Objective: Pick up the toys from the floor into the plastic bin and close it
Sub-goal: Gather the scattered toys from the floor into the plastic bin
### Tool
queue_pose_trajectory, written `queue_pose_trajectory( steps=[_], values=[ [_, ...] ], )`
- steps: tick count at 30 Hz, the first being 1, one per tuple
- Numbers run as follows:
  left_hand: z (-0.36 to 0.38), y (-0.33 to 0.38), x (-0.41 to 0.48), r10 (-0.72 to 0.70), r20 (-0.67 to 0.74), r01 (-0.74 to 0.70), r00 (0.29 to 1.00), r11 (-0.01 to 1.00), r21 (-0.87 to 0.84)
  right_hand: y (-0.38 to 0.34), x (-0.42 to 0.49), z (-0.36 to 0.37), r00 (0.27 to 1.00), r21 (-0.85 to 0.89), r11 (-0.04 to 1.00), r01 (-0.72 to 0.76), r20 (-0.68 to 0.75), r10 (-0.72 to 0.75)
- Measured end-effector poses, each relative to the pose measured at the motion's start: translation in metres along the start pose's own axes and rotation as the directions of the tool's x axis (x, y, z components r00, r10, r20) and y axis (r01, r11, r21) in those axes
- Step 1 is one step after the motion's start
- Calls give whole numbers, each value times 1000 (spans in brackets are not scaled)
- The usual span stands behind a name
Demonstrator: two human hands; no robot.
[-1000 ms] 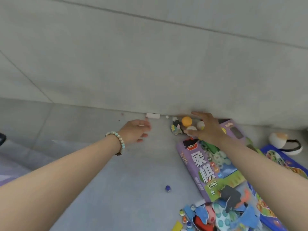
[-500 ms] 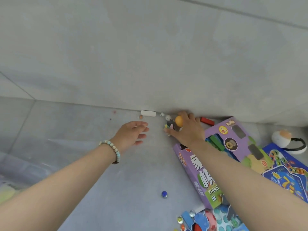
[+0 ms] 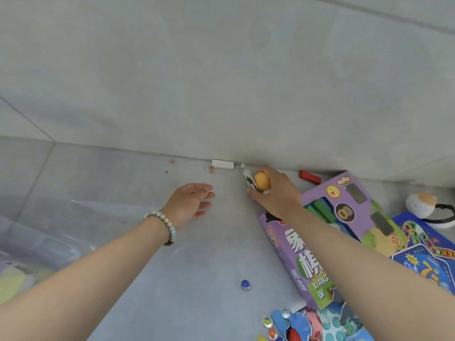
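Watch your right hand [image 3: 277,195] first. Its fingers [image 3: 278,177] are curled round the orange ball [image 3: 262,180] and also trap a small black-and-white piece [image 3: 250,185] beneath it, right against the foot of the wall. A smooth round ball in a crowded grip could slip as you lift, then roll along the floor [image 3: 197,279] out of reach. The clear plastic bin [image 3: 37,238] sits well off at the lower left, so the carry must cross your left arm, and a bump there could shake the load loose. The white block [image 3: 222,164], the small orange marble [image 3: 211,169], the red block [image 3: 310,177] and the blue marble [image 3: 245,284] lie loose on the floor, and a careless sweep could scatter the marbles. Your right arm is stretched far forward over the purple game box [image 3: 317,244], palm down. Your left hand [image 3: 188,203], with a bead bracelet at the wrist, hovers just above the floor beside it, fingers loosely spread and holding nothing.
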State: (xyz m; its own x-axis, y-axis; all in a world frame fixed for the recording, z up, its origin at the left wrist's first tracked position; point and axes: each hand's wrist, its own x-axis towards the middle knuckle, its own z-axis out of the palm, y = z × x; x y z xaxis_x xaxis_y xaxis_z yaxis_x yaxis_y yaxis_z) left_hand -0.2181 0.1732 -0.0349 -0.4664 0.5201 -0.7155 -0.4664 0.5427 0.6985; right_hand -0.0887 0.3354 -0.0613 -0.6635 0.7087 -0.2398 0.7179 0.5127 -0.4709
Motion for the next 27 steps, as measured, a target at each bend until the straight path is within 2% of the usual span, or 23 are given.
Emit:
queue_pose_trajectory(
  steps=[3,5,7,10,12,14,17,21,27],
  values=[
    [-1,2,-3,2,-3,-2,1000,1000,-1,-10,2,-12,999,221,974,-44,-6,47],
    [-1,6,-7,5,0,-5,1000,1000,-9,-24,2,-26,998,413,910,-42,-31,60],
    [-1,11,-13,-1,8,1,1000,1000,-12,-43,-2,-43,997,586,809,-44,-21,69],
    [-1,25,-33,-11,42,12,999,1000,-14,-77,-18,-69,989,805,575,-148,107,104],
    [-7,42,-57,-1,78,3,997,1000,-23,-106,-33,-88,979,856,478,-198,192,61],
    [-20,61,-86,39,98,-39,994,999,3,-140,-50,-104,970,877,432,-208,241,-22],
    [-60,85,-137,151,72,-154,986,988,30,-203,-85,-124,935,875,448,-185,297,-195],
    [-139,90,-216,245,-49,-244,968,970,25,-283,-131,-135,842,839,514,-180,401,-360],
    [-267,38,-322,222,-265,-243,938,969,-49,-398,-204,-73,747,748,583,-317,575,-333]
  ],
)
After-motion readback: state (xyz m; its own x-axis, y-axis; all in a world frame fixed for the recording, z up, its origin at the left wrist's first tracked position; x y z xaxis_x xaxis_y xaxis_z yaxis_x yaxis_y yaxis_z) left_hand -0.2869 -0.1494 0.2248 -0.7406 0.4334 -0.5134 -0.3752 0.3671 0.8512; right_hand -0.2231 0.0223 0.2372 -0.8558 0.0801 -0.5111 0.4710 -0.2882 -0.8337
